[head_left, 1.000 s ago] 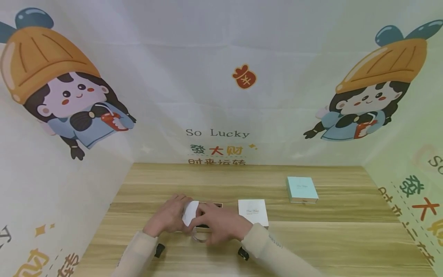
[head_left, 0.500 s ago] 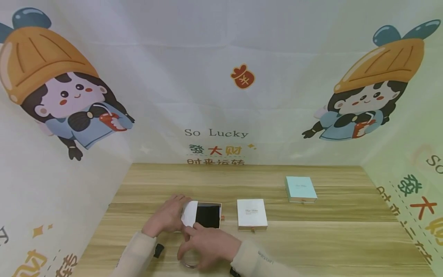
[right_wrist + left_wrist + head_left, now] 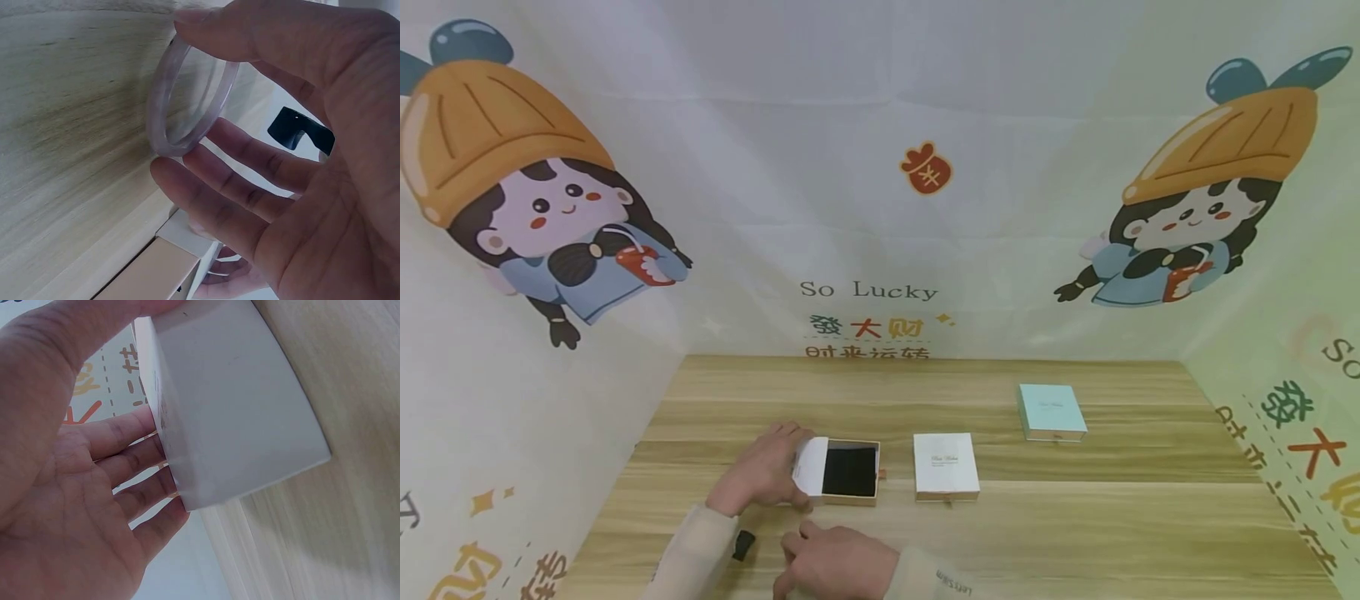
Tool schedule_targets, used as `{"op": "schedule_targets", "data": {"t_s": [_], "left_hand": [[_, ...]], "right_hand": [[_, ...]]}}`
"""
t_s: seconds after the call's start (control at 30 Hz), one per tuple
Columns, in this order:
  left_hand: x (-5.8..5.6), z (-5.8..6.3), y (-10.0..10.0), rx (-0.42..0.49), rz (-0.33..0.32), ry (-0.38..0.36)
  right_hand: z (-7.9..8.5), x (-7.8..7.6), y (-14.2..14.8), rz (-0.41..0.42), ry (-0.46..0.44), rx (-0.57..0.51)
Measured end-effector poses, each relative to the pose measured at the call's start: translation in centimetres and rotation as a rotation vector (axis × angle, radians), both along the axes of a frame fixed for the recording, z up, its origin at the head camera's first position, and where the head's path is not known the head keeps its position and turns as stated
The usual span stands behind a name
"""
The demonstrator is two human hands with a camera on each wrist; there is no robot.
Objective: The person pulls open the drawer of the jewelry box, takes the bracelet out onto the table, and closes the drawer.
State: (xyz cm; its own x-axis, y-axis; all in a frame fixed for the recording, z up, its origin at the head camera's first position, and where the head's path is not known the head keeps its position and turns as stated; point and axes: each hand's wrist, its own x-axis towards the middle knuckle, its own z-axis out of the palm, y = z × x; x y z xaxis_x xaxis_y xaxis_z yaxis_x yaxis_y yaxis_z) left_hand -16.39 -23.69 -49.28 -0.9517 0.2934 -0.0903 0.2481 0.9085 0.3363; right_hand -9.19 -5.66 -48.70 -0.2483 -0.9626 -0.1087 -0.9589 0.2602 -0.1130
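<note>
The right hand (image 3: 838,560), at the lower centre of the head view, gripped a translucent, pale pinkish bangle (image 3: 157,109) by its rim, thumb at one side and fingers at the other. The ring was smooth and probably hard, so a loose hold could have let it slip, and a drop onto the wood-grain tabletop (image 3: 1112,517) might have chipped it. Left of it, the left hand (image 3: 765,468) held the white cover (image 3: 808,468) of a small box between thumb and fingers. The black-lined drawer (image 3: 850,472) stood partly out to the right; a squeeze or sideways push there could have shifted the box or bent its cover.

"So Lucky" (image 3: 868,290) was printed in grey at the centre of the frame, above coloured characters 發大财 (image 3: 867,327) and brown 时来运转 (image 3: 868,352), cut off by the tabletop's far edge. Script on the closed white square box (image 3: 946,463) and the mint-green box (image 3: 1051,408) was too small to read surely, as was the lettering on the cream right sleeve (image 3: 925,577).
</note>
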Motion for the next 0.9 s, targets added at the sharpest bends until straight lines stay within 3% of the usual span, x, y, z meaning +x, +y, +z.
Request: {"op": "schedule_targets", "data": {"t_s": [0.23,0.53,0.7,0.9], "left_hand": [[0.0,0.1,0.1,0.005,0.008,0.003],[0.1,0.0,0.1,0.008,0.016,0.0],[0.1,-0.1,0.0,0.005,0.018,0.002],[0.0,-0.2,-0.1,0.008,0.005,0.013]], "right_hand": [[-0.2,0.1,-0.2,-0.016,0.031,0.038],[-0.1,0.4,-0.5,-0.074,-0.069,0.06],[0.0,0.2,-0.3,-0.054,-0.071,0.035],[1.1,-0.4,0.3,0.013,0.054,-0.036]]}}
